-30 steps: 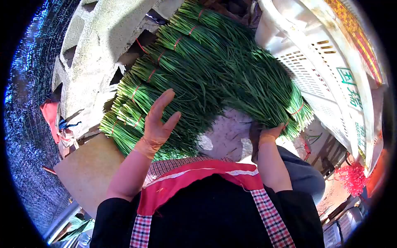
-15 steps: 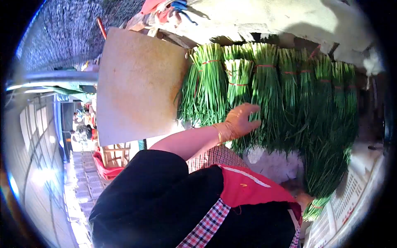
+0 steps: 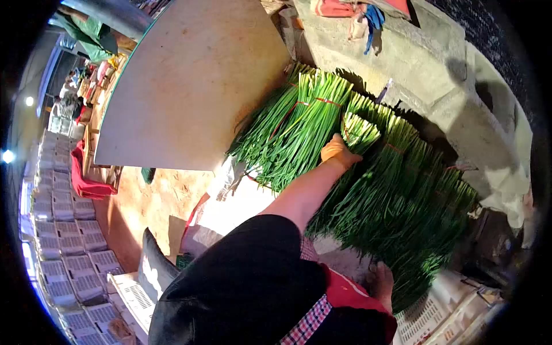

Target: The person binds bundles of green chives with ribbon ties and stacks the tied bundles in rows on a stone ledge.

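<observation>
My left hand (image 3: 340,153), in an orange-tan glove, is closed around a short bunch of garlic chives (image 3: 360,131) just below its pale cut ends. To its left stand larger bunches of garlic chives (image 3: 322,103) bound with red ties. More tied bunches (image 3: 397,167) fill the space to its right, their leaves hanging toward me. My right hand (image 3: 382,285) is low, in shade beside the leaf tips. Its fingers look apart, with nothing visible in them.
A large pale board (image 3: 190,86) leans at the left of the bunches. Behind them runs a concrete ledge (image 3: 397,52) with red and blue cloth on it. White plastic crates (image 3: 428,319) stand at lower right, and stacked crates (image 3: 63,247) line the far left.
My left hand has gone from open above the leaves to closed on the short bunch. My right hand has come away from the tied bunch at lower right. The view has turned.
</observation>
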Available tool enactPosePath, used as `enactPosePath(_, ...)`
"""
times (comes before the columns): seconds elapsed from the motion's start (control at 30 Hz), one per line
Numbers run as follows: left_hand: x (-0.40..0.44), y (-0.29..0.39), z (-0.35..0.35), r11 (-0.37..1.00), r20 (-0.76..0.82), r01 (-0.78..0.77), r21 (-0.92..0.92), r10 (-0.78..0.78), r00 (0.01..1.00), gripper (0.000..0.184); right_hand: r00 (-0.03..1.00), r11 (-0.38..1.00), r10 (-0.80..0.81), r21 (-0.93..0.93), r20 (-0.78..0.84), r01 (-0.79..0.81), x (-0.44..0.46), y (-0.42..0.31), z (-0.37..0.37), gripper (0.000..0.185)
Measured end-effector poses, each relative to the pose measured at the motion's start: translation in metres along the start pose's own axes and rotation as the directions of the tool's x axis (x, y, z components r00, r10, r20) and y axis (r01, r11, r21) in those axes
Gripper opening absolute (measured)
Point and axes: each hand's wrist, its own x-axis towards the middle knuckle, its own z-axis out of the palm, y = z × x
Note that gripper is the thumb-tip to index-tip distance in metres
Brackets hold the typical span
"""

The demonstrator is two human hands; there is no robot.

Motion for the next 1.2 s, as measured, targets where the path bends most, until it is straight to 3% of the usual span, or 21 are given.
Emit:
enactPosePath(0.07,-0.016,-0.018,-0.012,0.985,-0.016,-0.121,-0.12,0.12,0.993,0.096,0.989,0.975,-0.132,0.189,0.065,0.118,-0.028,-0.105,0.051,0.057)
enactPosePath(0.1,-0.034,-0.02,-0.025,0.984,0.016,-0.159,-0.081,0.161,0.987,0.108,0.948,0.942,-0.316,0.132,0.037,0.309,-0.021,-0.125,0.068,0.062)
enactPosePath(0.13,-0.04,-0.032,-0.023,0.933,0.039,-0.297,-0.203,0.311,0.95,0.111,0.874,0.873,-0.485,0.075,0.028,0.482,-0.014,-0.14,0.081,0.069)
enactPosePath(0.17,-0.065,-0.026,-0.037,0.82,0.032,-0.417,-0.392,0.465,0.885,0.108,0.875,0.876,-0.481,0.07,0.048,0.478,-0.006,-0.158,0.094,0.069)
enactPosePath(0.23,-0.105,0.008,-0.048,0.699,0.083,-0.534,-0.475,0.64,0.764,0.095,0.607,0.601,-0.792,-0.092,0.071,0.794,0.008,-0.188,0.117,0.082)
enactPosePath(0.27,-0.118,0.02,-0.035,0.615,0.112,-0.454,-0.645,0.664,0.739,0.094,0.6,0.595,-0.794,-0.082,0.096,0.8,0.006,-0.2,0.117,0.082)
enactPosePath(0.3,-0.132,0.041,-0.051,0.681,0.193,-0.434,-0.59,0.641,0.743,0.093,0.759,0.762,-0.644,0.162,0.095,0.627,-0.002,-0.217,0.106,0.081)
enactPosePath(0.33,-0.127,0.048,-0.042,0.598,0.184,-0.441,-0.669,0.708,0.682,0.095,0.877,0.841,-0.461,0.383,0.139,0.382,-0.011,-0.23,0.099,0.079)
enactPosePath(0.4,-0.108,0.046,-0.044,0.54,0.112,-0.491,-0.684,0.743,0.66,0.1,0.888,0.76,-0.459,0.534,0.037,0.371,-0.034,-0.225,0.083,0.061)
enactPosePath(0.47,-0.066,0.031,-0.064,0.692,-0.088,-0.536,-0.483,0.571,0.816,0.111,0.892,0.776,-0.451,0.495,0.002,0.391,-0.025,-0.206,0.068,0.058)
enactPosePath(0.5,-0.036,0.017,-0.074,0.857,-0.285,-0.425,-0.291,0.346,0.894,0.118,0.893,0.784,-0.447,0.46,-0.047,0.417,-0.014,-0.195,0.055,0.054)
enactPosePath(0.57,0.023,-0.013,-0.046,0.985,-0.559,-0.173,0.004,0.146,0.816,0.129,0.932,0.868,-0.343,0.339,-0.119,0.363,-0.018,-0.175,0.046,0.055)
enactPosePath(0.67,0.054,-0.026,-0.049,0.995,-0.387,0.052,0.09,-0.013,0.922,0.131,0.964,0.956,-0.172,0.202,-0.202,0.213,-0.04,-0.147,0.035,0.057)
enactPosePath(0.7,0.056,-0.026,-0.049,0.996,-0.344,0.05,0.067,-0.024,0.939,0.129,0.966,0.972,-0.121,0.169,-0.23,0.162,-0.047,-0.141,0.033,0.057)
enactPosePath(0.8,0.07,-0.027,-0.039,0.993,-0.433,0.082,0.087,-0.037,0.9,0.123,0.962,0.987,-0.055,0.131,-0.266,0.092,-0.056,-0.135,0.026,0.059)
enactPosePath(0.87,0.072,-0.034,-0.058,0.996,-0.165,0.015,-0.084,-0.029,0.986,0.115,0.96,0.989,-0.047,0.123,-0.275,0.083,-0.055,-0.136,0.024,0.06)
enactPosePath(0.9,0.065,-0.036,-0.079,0.996,-0.174,0.017,-0.082,-0.032,0.984,0.115,0.96,0.99,-0.045,0.119,-0.278,0.081,-0.053,-0.137,0.024,0.06)
enactPosePath(1.0,0.044,-0.056,-0.149,0.955,-0.107,-0.187,-0.23,0.166,0.98,0.1,0.962,0.991,-0.043,0.109,-0.269,0.075,-0.046,-0.143,0.027,0.062)
enactPosePath(1.03,0.041,-0.062,-0.181,0.931,-0.125,-0.3,-0.209,0.279,0.952,0.094,0.963,0.992,-0.042,0.107,-0.268,0.073,-0.045,-0.145,0.029,0.062)
enactPosePath(1.07,0.055,-0.068,-0.201,0.949,-0.16,-0.308,-0.067,0.294,0.942,0.091,0.964,0.991,-0.043,0.109,-0.263,0.074,-0.043,-0.148,0.032,0.063)
enactPosePath(1.2,0.099,-0.068,-0.254,0.976,-0.21,-0.18,0.118,0.202,0.957,0.088,0.967,0.991,-0.019,0.12,-0.255,0.051,-0.04,-0.149,0.042,0.065)
